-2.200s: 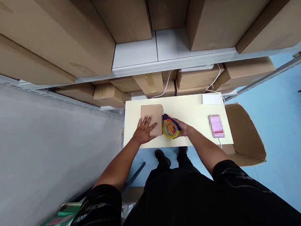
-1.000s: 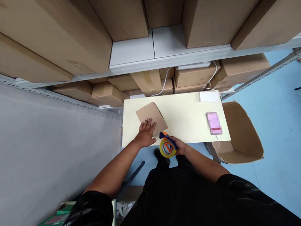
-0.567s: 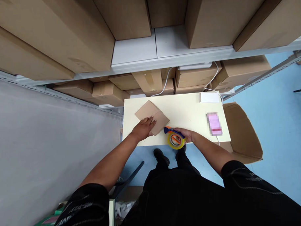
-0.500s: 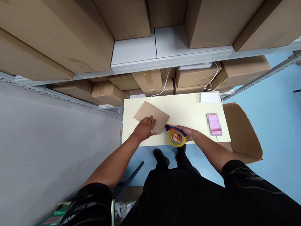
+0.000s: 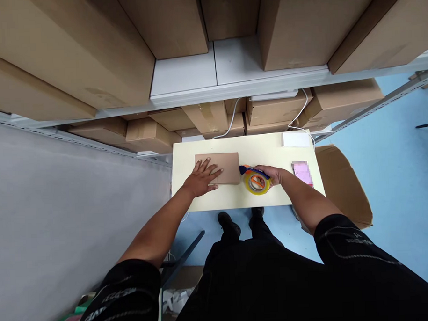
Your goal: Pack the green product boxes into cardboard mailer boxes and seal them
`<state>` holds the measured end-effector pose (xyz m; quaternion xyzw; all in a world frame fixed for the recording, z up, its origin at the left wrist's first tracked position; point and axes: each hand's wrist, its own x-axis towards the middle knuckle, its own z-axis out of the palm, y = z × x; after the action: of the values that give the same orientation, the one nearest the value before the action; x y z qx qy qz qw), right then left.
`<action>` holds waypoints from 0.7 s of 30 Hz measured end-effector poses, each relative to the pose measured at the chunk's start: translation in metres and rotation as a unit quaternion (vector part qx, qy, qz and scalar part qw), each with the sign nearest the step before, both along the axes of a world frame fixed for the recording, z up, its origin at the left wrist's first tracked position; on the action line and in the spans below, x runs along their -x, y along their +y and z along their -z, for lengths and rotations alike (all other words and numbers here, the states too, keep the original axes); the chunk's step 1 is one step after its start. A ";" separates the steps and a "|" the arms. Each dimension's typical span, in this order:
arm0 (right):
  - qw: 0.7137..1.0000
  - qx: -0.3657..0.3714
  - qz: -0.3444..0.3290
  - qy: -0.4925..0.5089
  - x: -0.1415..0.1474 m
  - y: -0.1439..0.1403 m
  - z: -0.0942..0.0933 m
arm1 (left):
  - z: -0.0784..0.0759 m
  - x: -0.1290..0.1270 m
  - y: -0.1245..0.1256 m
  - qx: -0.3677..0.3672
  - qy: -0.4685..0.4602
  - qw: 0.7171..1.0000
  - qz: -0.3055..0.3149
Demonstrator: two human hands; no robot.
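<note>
Now box (image 5: pixel 217 168) is pinned flat by open L hand (image 5: pixel 201 178); tape gun (image 5: pixel 257 179), gripped in R hand (image 5: pixel 275 174), should be pressed firmly at box edge.

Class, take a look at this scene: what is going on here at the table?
A person stands at a pale yellow table in front of shelves of cardboard cartons. The left hand lies flat on a small cardboard box, fingers spread. The right hand grips a tape dispenser with a roll of clear tape, its front end at the box's right edge. A pink item and a white block sit further right.
</note>
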<state>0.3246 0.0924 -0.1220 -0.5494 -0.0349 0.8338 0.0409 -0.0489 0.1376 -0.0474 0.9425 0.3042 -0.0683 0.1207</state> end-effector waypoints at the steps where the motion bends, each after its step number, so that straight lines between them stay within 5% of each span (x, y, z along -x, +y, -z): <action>1: 1.000 0.003 0.006 0.006 0.002 -0.003 0.001 | 0.006 0.006 0.002 -0.005 -0.001 1.000 -0.007; 7: 0.994 -0.006 0.094 0.060 0.018 -0.037 0.004 | 0.029 0.003 -0.006 -0.028 -0.017 0.998 -0.052; 13: 0.977 0.012 0.203 0.070 0.043 -0.089 0.002 | 0.016 -0.005 -0.011 -0.003 0.000 0.997 -0.080; 21: 0.957 0.064 0.265 0.098 0.083 -0.201 0.012 | 0.012 -0.033 -0.034 0.002 0.006 0.986 -0.167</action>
<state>0.2418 -0.1088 -0.1337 -0.4560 0.1699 0.8433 0.2284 -0.0163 0.1031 -0.0590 0.8779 0.4575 -0.0530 0.1308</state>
